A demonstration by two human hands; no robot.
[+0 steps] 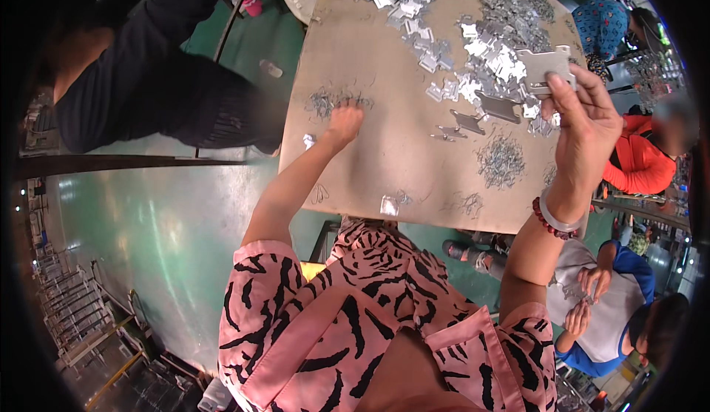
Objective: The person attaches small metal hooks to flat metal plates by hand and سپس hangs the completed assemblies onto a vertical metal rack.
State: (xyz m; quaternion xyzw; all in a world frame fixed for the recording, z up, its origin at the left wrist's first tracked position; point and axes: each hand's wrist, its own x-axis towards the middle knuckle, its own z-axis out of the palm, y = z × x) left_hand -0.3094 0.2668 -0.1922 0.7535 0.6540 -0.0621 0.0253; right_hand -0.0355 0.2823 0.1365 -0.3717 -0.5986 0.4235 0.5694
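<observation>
My right hand (586, 127) is raised above the right side of the table, pinching a flat silver metal plate (543, 68) with notched edges between thumb and fingers. My left hand (345, 122) is down on the tabletop at the edge of a small heap of thin wire pieces (322, 104). Its fingers are drawn together among the wires; what they hold, if anything, is too small to make out. Beneath and left of the raised plate lies a large pile of similar shiny metal plates (497, 63).
The brown table (399, 153) also carries another strip of plates (418, 35), a heap of wire pieces (501, 162) and a small silver square (389, 205) near the front edge. People sit along the right side; a dark-clothed person (170, 94) is at the left.
</observation>
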